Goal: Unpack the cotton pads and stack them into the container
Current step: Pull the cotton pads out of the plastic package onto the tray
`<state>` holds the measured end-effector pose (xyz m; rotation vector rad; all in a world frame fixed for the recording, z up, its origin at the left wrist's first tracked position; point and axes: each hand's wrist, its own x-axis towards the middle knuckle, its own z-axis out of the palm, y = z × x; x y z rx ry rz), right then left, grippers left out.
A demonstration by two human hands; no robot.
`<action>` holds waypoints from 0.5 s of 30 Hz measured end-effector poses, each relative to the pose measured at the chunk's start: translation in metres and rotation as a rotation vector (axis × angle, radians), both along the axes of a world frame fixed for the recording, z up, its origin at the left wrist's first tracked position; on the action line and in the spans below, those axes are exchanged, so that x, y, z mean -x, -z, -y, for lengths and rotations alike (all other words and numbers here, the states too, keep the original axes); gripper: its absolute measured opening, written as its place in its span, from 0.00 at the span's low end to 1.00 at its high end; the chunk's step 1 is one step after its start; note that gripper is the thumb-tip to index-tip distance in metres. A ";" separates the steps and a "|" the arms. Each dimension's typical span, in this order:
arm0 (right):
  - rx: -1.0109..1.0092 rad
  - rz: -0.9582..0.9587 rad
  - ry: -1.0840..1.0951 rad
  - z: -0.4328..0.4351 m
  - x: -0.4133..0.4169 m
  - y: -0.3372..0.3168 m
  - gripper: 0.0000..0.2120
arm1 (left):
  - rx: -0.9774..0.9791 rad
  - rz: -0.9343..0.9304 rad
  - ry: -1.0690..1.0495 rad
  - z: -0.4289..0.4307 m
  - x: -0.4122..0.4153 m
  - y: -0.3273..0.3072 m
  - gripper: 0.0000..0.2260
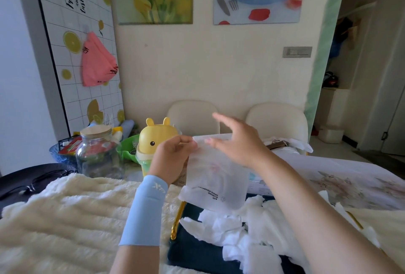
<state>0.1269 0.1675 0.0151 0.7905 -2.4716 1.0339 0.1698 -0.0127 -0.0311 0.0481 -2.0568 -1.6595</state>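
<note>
Aloft, bag (pixel 215 184), top corner in pinch of left hand (pixel 173 159); right hand (pixel 238 144) open alongside.

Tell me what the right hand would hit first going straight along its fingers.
Likely the backrest of the left cream chair: the open right hand points forward and leftward, above the plastic bag. Depth is unclear.
</note>
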 end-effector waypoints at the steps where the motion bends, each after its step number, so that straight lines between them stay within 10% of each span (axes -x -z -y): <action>1: -0.005 0.048 -0.042 0.004 0.001 -0.001 0.19 | 0.011 -0.022 0.034 -0.003 -0.002 -0.003 0.03; 3: 0.053 0.054 -0.027 0.009 0.007 -0.001 0.03 | 0.045 0.006 0.139 -0.005 -0.007 -0.005 0.08; 15: 0.261 -0.022 0.246 -0.003 0.027 -0.001 0.08 | 0.153 0.439 0.364 0.022 -0.018 0.011 0.10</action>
